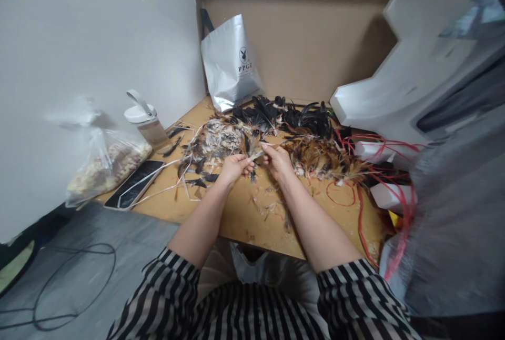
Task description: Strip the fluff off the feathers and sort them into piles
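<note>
My left hand (234, 168) is closed around the quill ends of a small bunch of brown and dark feathers (251, 146), held just above the table. Beside it, my right hand (278, 162) pinches at the same feathers, its fingertips close to the left ones. Behind my left hand lies a heap of pale and brown loose feathers (221, 137). To the right of my right hand are brown feather bundles (321, 158), their pale ends toward me. Black feather bundles (303, 120) lie farther back.
A silver bag (229, 66) leans at the back. On the left are a lidded bottle (153, 132), a phone (136, 185) and a clear plastic bag of food (108, 163). Red string (360, 219) trails down the right side. Feather scraps litter the wooden table (252, 224).
</note>
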`<state>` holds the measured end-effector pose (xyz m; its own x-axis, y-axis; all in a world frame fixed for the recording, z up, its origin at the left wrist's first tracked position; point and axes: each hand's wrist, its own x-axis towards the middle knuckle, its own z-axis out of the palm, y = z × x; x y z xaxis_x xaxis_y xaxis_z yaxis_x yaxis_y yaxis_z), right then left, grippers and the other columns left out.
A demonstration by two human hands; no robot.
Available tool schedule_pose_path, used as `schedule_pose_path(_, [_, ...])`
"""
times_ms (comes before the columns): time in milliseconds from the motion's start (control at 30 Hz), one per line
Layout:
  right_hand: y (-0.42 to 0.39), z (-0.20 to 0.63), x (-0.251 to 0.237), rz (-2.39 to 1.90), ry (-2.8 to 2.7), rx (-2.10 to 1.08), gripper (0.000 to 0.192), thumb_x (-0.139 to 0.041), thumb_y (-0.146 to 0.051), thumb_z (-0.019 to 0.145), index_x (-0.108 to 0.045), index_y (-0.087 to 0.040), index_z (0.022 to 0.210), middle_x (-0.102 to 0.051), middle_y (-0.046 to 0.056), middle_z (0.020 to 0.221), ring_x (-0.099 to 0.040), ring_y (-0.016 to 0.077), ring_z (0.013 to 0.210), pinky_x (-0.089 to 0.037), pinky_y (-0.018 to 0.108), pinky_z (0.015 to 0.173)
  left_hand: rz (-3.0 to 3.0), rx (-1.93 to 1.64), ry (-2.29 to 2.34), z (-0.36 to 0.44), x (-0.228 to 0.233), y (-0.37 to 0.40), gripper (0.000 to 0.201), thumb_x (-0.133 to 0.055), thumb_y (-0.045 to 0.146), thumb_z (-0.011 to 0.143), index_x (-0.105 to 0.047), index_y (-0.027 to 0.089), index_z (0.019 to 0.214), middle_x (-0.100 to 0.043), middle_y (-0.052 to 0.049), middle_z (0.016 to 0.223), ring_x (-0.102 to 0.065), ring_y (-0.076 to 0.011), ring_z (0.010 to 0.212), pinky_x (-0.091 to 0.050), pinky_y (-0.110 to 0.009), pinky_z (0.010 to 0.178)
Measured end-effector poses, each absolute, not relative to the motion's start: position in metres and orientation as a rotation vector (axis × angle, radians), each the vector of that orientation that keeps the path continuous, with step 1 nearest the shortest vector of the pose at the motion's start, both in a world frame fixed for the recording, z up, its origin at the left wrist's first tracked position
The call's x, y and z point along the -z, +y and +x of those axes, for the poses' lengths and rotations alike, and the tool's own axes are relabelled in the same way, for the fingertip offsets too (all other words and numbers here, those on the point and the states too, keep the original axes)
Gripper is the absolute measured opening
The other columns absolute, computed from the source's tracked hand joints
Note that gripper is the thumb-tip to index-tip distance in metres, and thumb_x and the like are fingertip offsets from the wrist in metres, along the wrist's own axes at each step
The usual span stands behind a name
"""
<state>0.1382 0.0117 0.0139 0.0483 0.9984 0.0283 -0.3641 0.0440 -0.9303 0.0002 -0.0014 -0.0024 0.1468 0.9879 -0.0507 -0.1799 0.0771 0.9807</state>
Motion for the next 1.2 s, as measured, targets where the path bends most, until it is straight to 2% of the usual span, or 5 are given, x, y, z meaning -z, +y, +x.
schedule_pose_path(233, [0.016,0.152,-0.019,-0.900,-0.849,-1.187,0.027,-0.063,-0.037,0.058,-0.054,-0.018,0.074,-0.052,-0.004,0.060,-0.041,0.0042,0.045,-0.029,0.017,0.040,0.662,-1.339,0.811,-0.010,0.003,0.007,0.005,-0.060,0.014,0.068,-0.058,0.010,0.070,-0.063,-0.005,0.071,-0.054,-0.0032,0.053,-0.040,-0.011,0.045])
schedule_pose_path(433, [0.007,0.135,-0.017,-0.971,-1.120,-0.973,0.027,-0.060,-0.040,0.062,-0.059,-0.016,0.074,-0.054,-0.002,0.060,-0.041,0.0062,0.048,-0.034,0.019,0.047,0.602,-1.260,0.618,-0.012,0.001,0.006,0.007,-0.057,0.010,0.071,-0.058,0.011,0.078,-0.062,-0.009,0.095,-0.058,-0.0052,0.065,-0.045,-0.011,0.051])
schedule_pose_path(633, [0.002,0.130,-0.016,-0.949,-1.415,-1.061,0.023,-0.061,-0.037,0.062,-0.062,-0.016,0.071,-0.053,-0.003,0.056,-0.042,0.0069,0.049,-0.034,0.020,0.051,0.614,-1.304,0.659,-0.012,-0.003,0.005,0.006,-0.059,0.012,0.069,-0.059,0.011,0.075,-0.062,-0.003,0.069,-0.056,-0.0034,0.056,-0.044,-0.010,0.049])
schedule_pose_path(900, [0.008,0.164,-0.025,-1.004,-1.454,-1.328,0.036,-0.061,-0.034,0.061,-0.062,-0.014,0.091,-0.049,-0.004,0.051,-0.035,0.0044,0.042,-0.026,0.018,0.043,0.925,-1.378,0.850,-0.012,-0.004,0.005,0.019,-0.066,0.025,0.062,-0.062,0.009,0.071,-0.064,-0.006,0.068,-0.054,-0.0053,0.052,-0.039,-0.014,0.046])
schedule_pose_path(1200, [0.001,0.152,-0.025,-1.117,-1.646,-1.433,0.024,-0.066,-0.033,0.056,-0.063,-0.011,0.067,-0.054,-0.002,0.050,-0.039,0.0036,0.040,-0.028,0.017,0.040,1.140,-1.325,0.976,-0.004,-0.003,0.003,0.023,-0.064,0.032,0.063,-0.063,0.009,0.068,-0.061,-0.005,0.056,-0.049,-0.0054,0.042,-0.033,-0.016,0.041])
